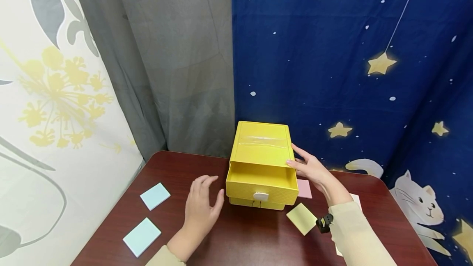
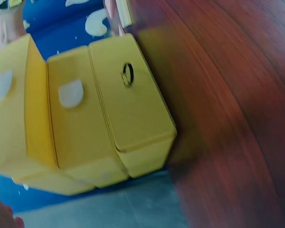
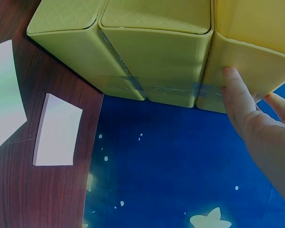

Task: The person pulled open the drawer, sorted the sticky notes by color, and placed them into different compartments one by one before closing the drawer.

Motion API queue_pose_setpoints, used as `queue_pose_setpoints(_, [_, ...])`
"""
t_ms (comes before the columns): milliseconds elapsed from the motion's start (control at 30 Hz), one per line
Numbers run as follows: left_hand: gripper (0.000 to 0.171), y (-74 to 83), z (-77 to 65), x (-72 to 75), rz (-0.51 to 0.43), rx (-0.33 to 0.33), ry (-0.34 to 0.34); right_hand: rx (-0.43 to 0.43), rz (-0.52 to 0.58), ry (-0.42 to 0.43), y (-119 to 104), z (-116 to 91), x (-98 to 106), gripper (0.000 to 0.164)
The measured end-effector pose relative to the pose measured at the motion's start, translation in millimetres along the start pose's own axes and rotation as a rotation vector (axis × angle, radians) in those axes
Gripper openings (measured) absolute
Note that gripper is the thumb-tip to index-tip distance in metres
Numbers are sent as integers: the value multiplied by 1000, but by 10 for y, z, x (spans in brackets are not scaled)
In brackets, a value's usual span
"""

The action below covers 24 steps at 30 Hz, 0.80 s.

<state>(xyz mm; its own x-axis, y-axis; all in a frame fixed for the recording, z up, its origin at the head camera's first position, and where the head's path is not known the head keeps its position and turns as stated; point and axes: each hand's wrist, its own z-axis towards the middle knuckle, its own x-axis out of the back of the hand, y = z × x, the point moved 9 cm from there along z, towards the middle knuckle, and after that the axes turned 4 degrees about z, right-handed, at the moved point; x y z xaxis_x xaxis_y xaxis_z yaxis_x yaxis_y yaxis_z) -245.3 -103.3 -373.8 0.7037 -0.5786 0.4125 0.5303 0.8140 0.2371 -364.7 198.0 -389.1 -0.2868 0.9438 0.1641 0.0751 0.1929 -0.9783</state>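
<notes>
A yellow drawer cabinet (image 1: 263,154) with three tiers stands at the far side of the table. Its top drawer (image 1: 240,192) is pulled out, and the part of its inside that shows is bare. White tabs serve as pulls on the upper two drawers, while the lowest drawer (image 2: 133,104) has a dark loop. My right hand (image 1: 314,171) rests against the cabinet's upper right side, fingers fairly straight, touching the wall (image 3: 247,59). Left of the drawer, my left hand (image 1: 201,206) hovers with loosely bent fingers, holding nothing and apart from the cabinet.
Two light blue note pads (image 1: 155,196) lie on the left of the dark red table (image 1: 255,241). To the right are a yellow pad (image 1: 302,218), a pink pad (image 1: 304,189) and a white pad (image 1: 357,200), partly covered by my right arm. Curtains (image 1: 184,73) hang behind.
</notes>
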Motion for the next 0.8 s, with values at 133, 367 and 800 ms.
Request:
queue_pose_setpoints(133, [41,-263,-53,19,52,101,-87,7,12,-1,0,16,-1,84])
queue_pose_setpoints(367, [53,-634,-149,45,140,228,-224,9,12,1,25,26,8,84])
queue_pose_setpoints(800, [79,-1161,-442,77,239,383,-474,1,-5,10,26,18,17,85])
